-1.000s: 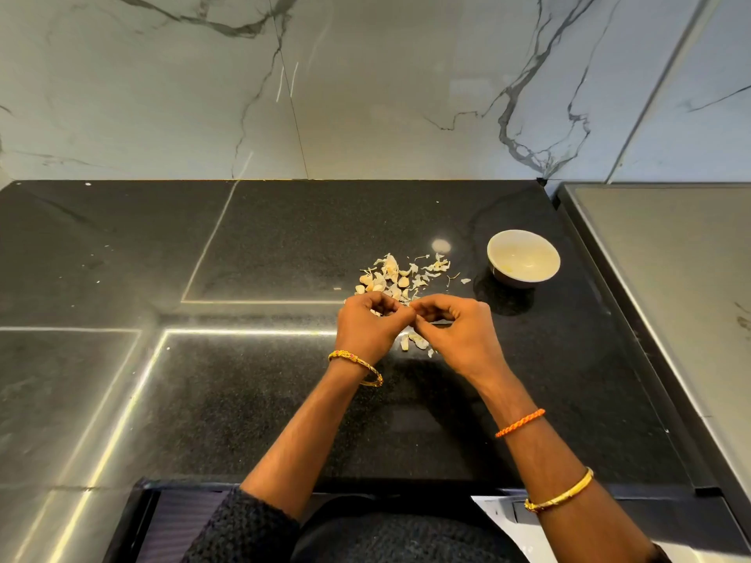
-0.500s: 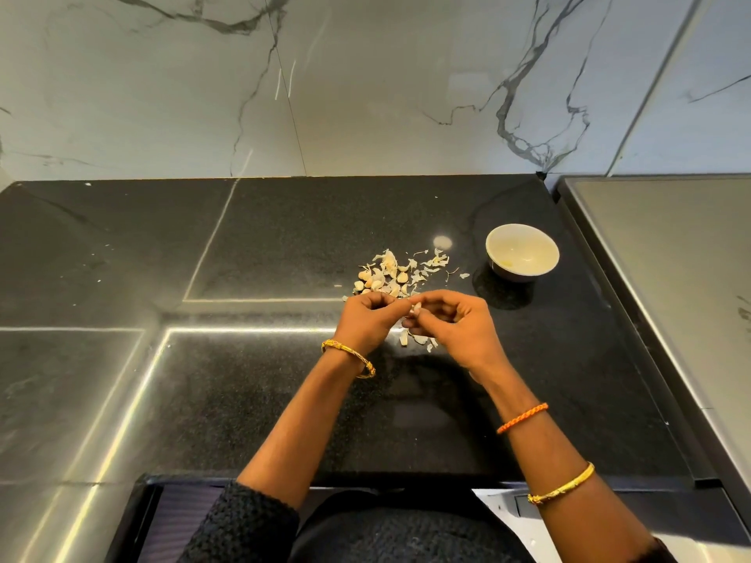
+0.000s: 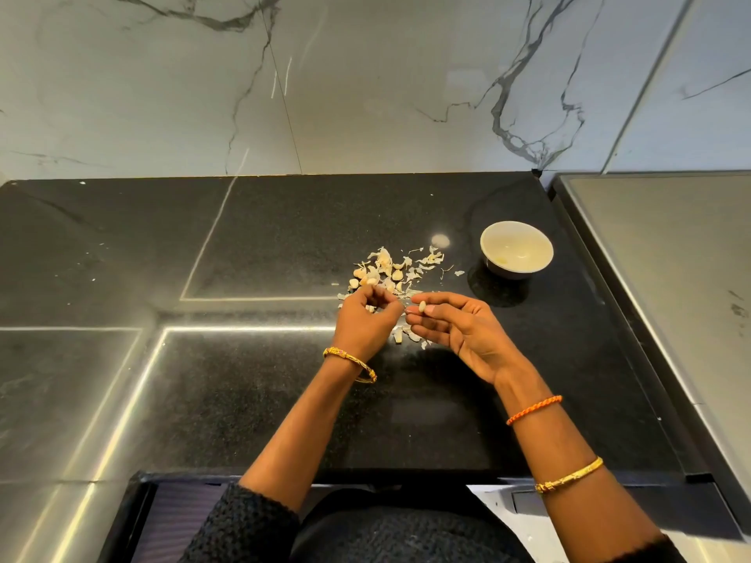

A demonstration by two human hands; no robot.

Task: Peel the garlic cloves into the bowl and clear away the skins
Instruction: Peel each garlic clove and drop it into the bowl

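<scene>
L hand [image 3: 367, 319] contents prob. hidden

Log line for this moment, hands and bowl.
right hand: pinches peeled garlic clove | left hand: curled, contents unclear | bowl: on counter, beyond right hand

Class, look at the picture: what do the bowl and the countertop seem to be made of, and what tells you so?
Bowl: probably glazed ceramic, pale cream with a smooth, softly shiny inside. Countertop: looks like polished black granite or similar stone, finely speckled and mirroring bright light strips.
</scene>
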